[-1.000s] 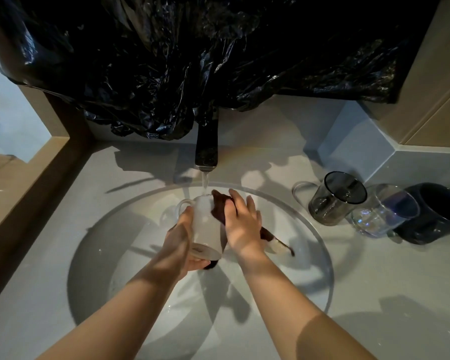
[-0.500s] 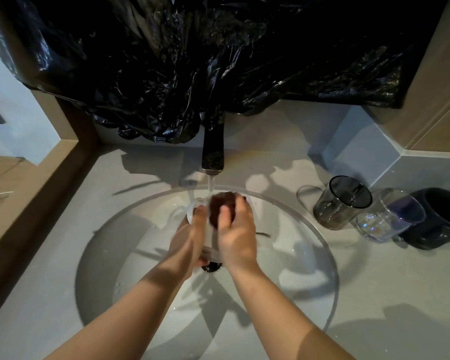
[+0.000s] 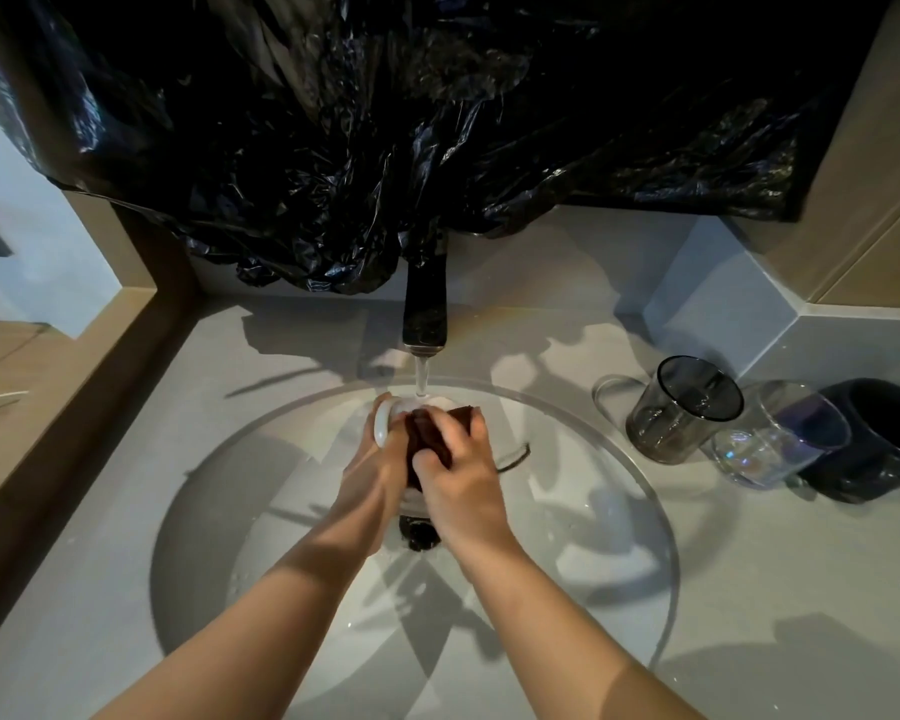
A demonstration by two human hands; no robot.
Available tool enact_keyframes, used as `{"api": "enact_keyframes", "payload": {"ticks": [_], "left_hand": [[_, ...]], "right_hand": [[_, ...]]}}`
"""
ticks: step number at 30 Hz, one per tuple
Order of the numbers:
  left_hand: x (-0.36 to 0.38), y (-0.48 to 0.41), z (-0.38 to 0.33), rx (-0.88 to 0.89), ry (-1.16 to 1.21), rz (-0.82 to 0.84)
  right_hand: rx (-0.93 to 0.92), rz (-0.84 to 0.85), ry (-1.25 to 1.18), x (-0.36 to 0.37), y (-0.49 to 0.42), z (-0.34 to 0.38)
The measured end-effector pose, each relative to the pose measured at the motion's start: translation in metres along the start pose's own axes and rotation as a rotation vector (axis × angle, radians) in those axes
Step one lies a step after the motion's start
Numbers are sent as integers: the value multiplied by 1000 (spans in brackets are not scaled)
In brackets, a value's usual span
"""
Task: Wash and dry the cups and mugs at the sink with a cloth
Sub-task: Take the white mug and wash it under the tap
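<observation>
A white mug (image 3: pixel 385 420) is held over the round sink (image 3: pixel 240 459) under the running water from the black tap (image 3: pixel 425 314). My left hand (image 3: pixel 372 472) grips the mug from the left, with the handle showing by my fingers. My right hand (image 3: pixel 455 472) holds a dark brown cloth (image 3: pixel 427 433) pressed against the mug's side. Most of the mug is hidden behind both hands and the cloth. A strip of the cloth (image 3: pixel 513 459) trails to the right in the basin.
On the counter to the right stand a smoky glass mug (image 3: pixel 681 407), a clear iridescent glass cup (image 3: pixel 775 444) and a dark mug (image 3: pixel 884 439). Black plastic sheeting (image 3: pixel 385 122) hangs behind the tap. The drain (image 3: pixel 419 535) lies below my hands.
My right hand has slid the cloth from the mug's right side round to its near face. The mug has turned, so its handle now points up-left.
</observation>
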State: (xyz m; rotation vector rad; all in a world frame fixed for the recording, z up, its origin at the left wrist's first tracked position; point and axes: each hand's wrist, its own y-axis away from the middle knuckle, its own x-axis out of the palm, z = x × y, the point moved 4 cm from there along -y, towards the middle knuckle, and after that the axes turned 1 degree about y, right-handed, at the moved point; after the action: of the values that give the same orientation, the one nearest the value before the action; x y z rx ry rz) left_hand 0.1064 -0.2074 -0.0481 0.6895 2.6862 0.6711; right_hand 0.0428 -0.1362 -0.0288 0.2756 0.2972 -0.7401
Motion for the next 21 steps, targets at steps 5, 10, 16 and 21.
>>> {"api": "enact_keyframes", "payload": {"ticks": [5,10,16,21], "left_hand": [[3,6,1,-35,-3,42],[-4,-1,-9,20,169,-34],[-5,-3,1,90,10,42],[-4,-4,-14,70,12,-45]], "right_hand": [[128,-81,-20,-26,-24,3],[-7,51,-19,-2,-2,8],[252,-28,-8,-28,-21,5],[119,-11,101,-5,-7,13]]}}
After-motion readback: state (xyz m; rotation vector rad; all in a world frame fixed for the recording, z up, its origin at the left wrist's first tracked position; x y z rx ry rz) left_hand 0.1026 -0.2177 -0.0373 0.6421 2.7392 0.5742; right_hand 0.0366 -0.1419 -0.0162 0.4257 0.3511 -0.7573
